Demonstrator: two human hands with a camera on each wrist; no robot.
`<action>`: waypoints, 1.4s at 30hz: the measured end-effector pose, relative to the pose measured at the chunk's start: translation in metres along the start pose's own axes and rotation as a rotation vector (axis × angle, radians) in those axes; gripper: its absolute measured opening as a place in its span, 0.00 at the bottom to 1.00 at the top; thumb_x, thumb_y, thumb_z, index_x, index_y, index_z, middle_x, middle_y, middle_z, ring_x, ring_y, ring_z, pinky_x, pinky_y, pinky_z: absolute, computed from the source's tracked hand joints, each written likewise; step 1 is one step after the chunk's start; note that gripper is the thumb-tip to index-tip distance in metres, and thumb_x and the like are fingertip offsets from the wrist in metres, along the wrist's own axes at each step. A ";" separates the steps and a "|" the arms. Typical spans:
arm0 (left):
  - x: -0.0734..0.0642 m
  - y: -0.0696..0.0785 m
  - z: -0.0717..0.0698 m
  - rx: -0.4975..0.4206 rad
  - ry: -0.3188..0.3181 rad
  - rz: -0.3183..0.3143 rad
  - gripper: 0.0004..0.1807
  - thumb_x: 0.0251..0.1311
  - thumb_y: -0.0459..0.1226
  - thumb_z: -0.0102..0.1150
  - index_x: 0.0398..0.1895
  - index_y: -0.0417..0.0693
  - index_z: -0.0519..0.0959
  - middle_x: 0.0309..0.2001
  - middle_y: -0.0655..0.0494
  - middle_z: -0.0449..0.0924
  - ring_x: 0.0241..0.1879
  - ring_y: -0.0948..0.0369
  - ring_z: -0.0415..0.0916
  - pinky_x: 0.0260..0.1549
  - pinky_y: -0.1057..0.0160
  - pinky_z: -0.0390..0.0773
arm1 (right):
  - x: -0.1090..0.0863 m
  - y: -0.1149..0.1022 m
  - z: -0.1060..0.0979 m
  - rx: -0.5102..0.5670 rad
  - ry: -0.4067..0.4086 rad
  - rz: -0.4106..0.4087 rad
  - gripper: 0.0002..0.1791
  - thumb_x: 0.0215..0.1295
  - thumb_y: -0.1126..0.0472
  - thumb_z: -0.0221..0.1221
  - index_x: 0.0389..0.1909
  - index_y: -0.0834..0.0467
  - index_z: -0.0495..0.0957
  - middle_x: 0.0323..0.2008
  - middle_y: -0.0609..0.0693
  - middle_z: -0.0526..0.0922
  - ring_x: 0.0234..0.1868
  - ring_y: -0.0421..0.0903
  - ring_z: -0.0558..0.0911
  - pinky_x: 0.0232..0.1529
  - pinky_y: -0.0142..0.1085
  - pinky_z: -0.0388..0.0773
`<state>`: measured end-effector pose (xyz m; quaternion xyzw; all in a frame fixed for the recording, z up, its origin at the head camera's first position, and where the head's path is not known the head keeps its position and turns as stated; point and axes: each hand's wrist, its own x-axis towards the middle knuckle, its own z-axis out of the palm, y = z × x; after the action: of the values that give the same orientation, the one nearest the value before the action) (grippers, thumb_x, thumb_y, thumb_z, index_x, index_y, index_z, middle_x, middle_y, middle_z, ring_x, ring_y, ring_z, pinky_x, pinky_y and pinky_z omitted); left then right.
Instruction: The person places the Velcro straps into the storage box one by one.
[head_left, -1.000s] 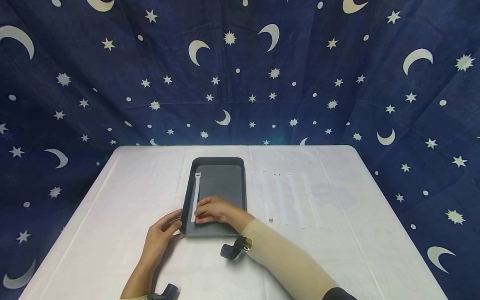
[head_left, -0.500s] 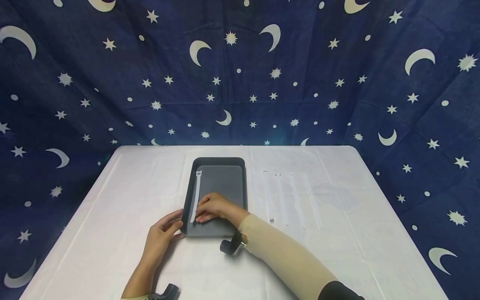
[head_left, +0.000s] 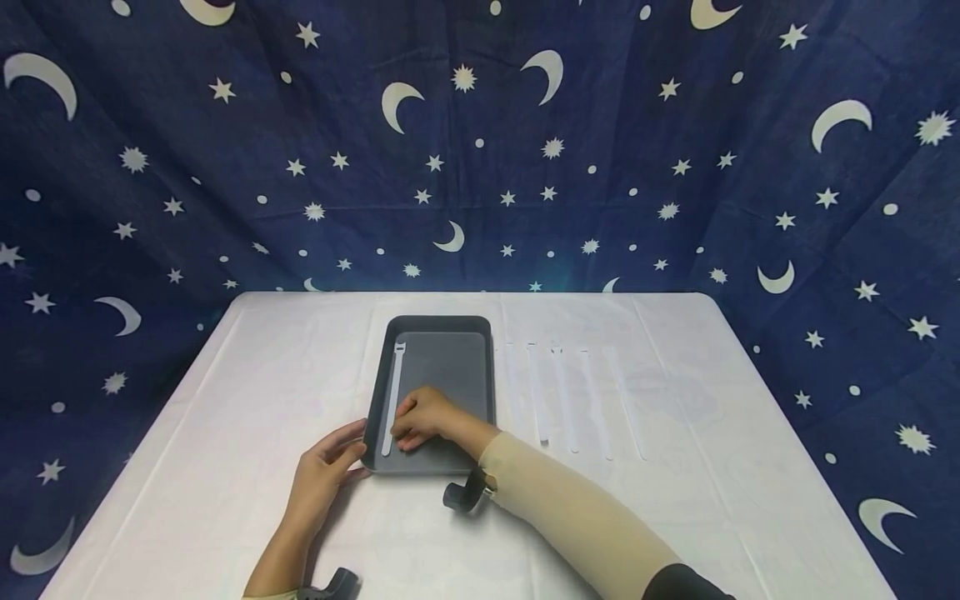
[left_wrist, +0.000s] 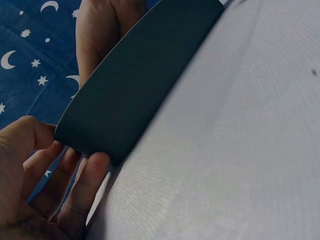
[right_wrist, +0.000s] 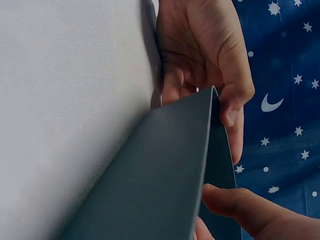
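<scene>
A dark grey rectangular tray (head_left: 448, 367) stands on the white table. Along its inner left side lies a white cable tie (head_left: 394, 392), straight, its wider slotted head toward the far end. My right hand (head_left: 429, 417) reaches into the tray from the right. Its fingertips are right at the tie's right edge near the lower end, and the whole length of the tie shows beside them. My left hand (head_left: 322, 467) pinches the tray's near left corner; in the right wrist view its thumb (right_wrist: 232, 107) laps over the rim while the other fingers stay outside.
Right of the tray, several more white strips (head_left: 562, 400) lie side by side on the white tablecloth (head_left: 675, 500), hard to see against it. Behind the table hangs a dark blue cloth (head_left: 480, 183) with moons and stars. The tray's walls rise around the right hand.
The tie's lower end has settled a little toward the tray's near side, and the tie now lies straighter. My right fingertips have shifted slightly off it to the right. The left hand stays put.
</scene>
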<state>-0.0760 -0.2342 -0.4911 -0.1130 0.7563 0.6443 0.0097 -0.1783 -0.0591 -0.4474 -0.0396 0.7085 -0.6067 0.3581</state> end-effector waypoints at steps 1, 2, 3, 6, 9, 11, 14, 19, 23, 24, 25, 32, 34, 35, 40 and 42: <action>0.000 0.000 0.000 0.001 0.001 0.000 0.24 0.67 0.38 0.60 0.65 0.41 0.72 0.64 0.41 0.73 0.50 0.63 0.82 0.44 0.63 0.88 | 0.000 0.001 -0.002 -0.001 -0.004 -0.001 0.10 0.54 0.80 0.60 0.31 0.65 0.72 0.19 0.55 0.78 0.16 0.44 0.79 0.26 0.37 0.89; 0.000 0.000 0.000 0.003 0.001 0.001 0.24 0.67 0.39 0.60 0.65 0.41 0.72 0.64 0.41 0.73 0.50 0.64 0.82 0.44 0.63 0.88 | -0.001 0.002 -0.004 -0.001 -0.007 -0.005 0.09 0.54 0.80 0.60 0.31 0.66 0.73 0.19 0.54 0.78 0.16 0.44 0.79 0.26 0.36 0.89; 0.000 0.001 0.000 0.005 0.002 0.002 0.25 0.67 0.39 0.60 0.65 0.41 0.72 0.64 0.41 0.73 0.50 0.65 0.82 0.44 0.63 0.88 | -0.002 0.002 -0.007 -0.004 -0.012 -0.007 0.08 0.55 0.79 0.60 0.32 0.66 0.73 0.19 0.55 0.78 0.16 0.43 0.79 0.25 0.35 0.89; 0.000 0.001 0.001 0.010 0.005 -0.001 0.25 0.67 0.40 0.61 0.65 0.42 0.72 0.64 0.41 0.73 0.49 0.66 0.82 0.44 0.64 0.88 | -0.007 0.000 -0.018 -0.021 -0.017 -0.016 0.09 0.56 0.77 0.61 0.37 0.68 0.74 0.22 0.59 0.81 0.17 0.43 0.80 0.25 0.35 0.89; 0.000 0.002 0.000 0.016 0.014 -0.011 0.26 0.66 0.41 0.62 0.64 0.42 0.73 0.64 0.41 0.73 0.49 0.65 0.82 0.44 0.64 0.88 | -0.018 -0.006 -0.033 -0.045 -0.016 -0.026 0.11 0.57 0.76 0.62 0.41 0.70 0.75 0.29 0.66 0.84 0.19 0.44 0.81 0.28 0.36 0.89; -0.001 0.002 0.000 0.021 0.018 -0.018 0.26 0.65 0.42 0.62 0.64 0.43 0.73 0.64 0.42 0.73 0.50 0.65 0.82 0.44 0.64 0.88 | -0.028 -0.012 -0.046 -0.068 -0.002 -0.038 0.14 0.58 0.75 0.62 0.45 0.71 0.74 0.35 0.70 0.84 0.21 0.44 0.83 0.30 0.37 0.90; -0.002 0.003 0.000 0.030 0.024 -0.027 0.27 0.65 0.43 0.63 0.64 0.43 0.73 0.64 0.42 0.74 0.51 0.64 0.82 0.44 0.64 0.88 | -0.043 -0.022 -0.068 -0.095 0.043 -0.059 0.17 0.59 0.73 0.62 0.49 0.72 0.74 0.40 0.70 0.84 0.23 0.43 0.84 0.32 0.38 0.90; -0.003 0.004 0.001 0.037 0.028 -0.031 0.26 0.65 0.43 0.63 0.64 0.44 0.73 0.64 0.43 0.74 0.52 0.61 0.82 0.44 0.65 0.88 | -0.068 -0.035 -0.110 -0.119 0.170 -0.089 0.20 0.59 0.72 0.63 0.52 0.72 0.73 0.42 0.70 0.84 0.25 0.43 0.85 0.33 0.38 0.90; -0.004 0.004 0.002 0.029 0.023 -0.035 0.26 0.65 0.43 0.63 0.64 0.44 0.73 0.64 0.42 0.74 0.51 0.62 0.82 0.44 0.65 0.88 | -0.095 -0.036 -0.148 -0.135 0.264 -0.101 0.20 0.59 0.71 0.64 0.52 0.72 0.73 0.40 0.67 0.85 0.28 0.44 0.86 0.35 0.39 0.90; -0.004 0.004 0.002 0.025 0.022 -0.035 0.26 0.65 0.43 0.63 0.64 0.44 0.73 0.64 0.42 0.74 0.50 0.63 0.82 0.44 0.65 0.88 | -0.102 -0.035 -0.158 -0.142 0.287 -0.100 0.21 0.59 0.70 0.64 0.52 0.72 0.73 0.40 0.66 0.85 0.29 0.43 0.86 0.36 0.39 0.90; -0.004 0.004 0.002 0.021 0.023 -0.033 0.26 0.65 0.42 0.63 0.64 0.43 0.73 0.64 0.42 0.74 0.50 0.63 0.82 0.44 0.64 0.88 | -0.109 -0.033 -0.167 -0.149 0.307 -0.098 0.22 0.59 0.70 0.64 0.53 0.72 0.72 0.40 0.64 0.86 0.30 0.43 0.86 0.36 0.38 0.90; -0.005 0.001 0.004 0.068 0.035 -0.014 0.25 0.66 0.42 0.61 0.64 0.45 0.74 0.63 0.42 0.75 0.52 0.58 0.83 0.42 0.65 0.88 | -0.160 -0.008 -0.222 -0.239 0.429 -0.072 0.24 0.63 0.65 0.62 0.57 0.73 0.70 0.39 0.57 0.86 0.35 0.44 0.87 0.38 0.36 0.90; -0.004 0.000 0.004 0.069 0.036 -0.011 0.24 0.66 0.42 0.61 0.64 0.45 0.74 0.63 0.43 0.75 0.52 0.57 0.82 0.43 0.65 0.88 | -0.172 0.003 -0.232 -0.235 0.442 -0.068 0.26 0.64 0.65 0.61 0.58 0.75 0.68 0.41 0.59 0.85 0.37 0.44 0.87 0.38 0.37 0.90; -0.004 0.000 0.004 0.071 0.038 -0.010 0.24 0.66 0.42 0.61 0.64 0.45 0.74 0.63 0.43 0.75 0.52 0.57 0.82 0.43 0.65 0.88 | -0.176 0.008 -0.236 -0.237 0.449 -0.065 0.26 0.65 0.65 0.61 0.59 0.75 0.68 0.42 0.60 0.85 0.37 0.45 0.87 0.39 0.37 0.90; -0.003 0.001 0.004 0.070 0.045 -0.002 0.24 0.66 0.41 0.61 0.64 0.45 0.73 0.63 0.42 0.75 0.52 0.57 0.83 0.43 0.64 0.88 | -0.187 0.039 -0.248 -0.232 0.473 -0.029 0.28 0.65 0.64 0.61 0.59 0.76 0.67 0.43 0.63 0.85 0.38 0.45 0.87 0.38 0.37 0.90; -0.003 0.001 0.004 0.065 0.047 -0.004 0.24 0.66 0.41 0.61 0.64 0.45 0.74 0.63 0.42 0.75 0.52 0.56 0.83 0.42 0.64 0.88 | -0.189 0.051 -0.249 -0.239 0.497 -0.014 0.27 0.65 0.64 0.61 0.59 0.76 0.68 0.41 0.62 0.86 0.37 0.45 0.87 0.38 0.37 0.90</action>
<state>-0.0743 -0.2294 -0.4902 -0.1293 0.7765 0.6167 -0.0033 -0.1578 0.2539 -0.4038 0.0637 0.8409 -0.5123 0.1622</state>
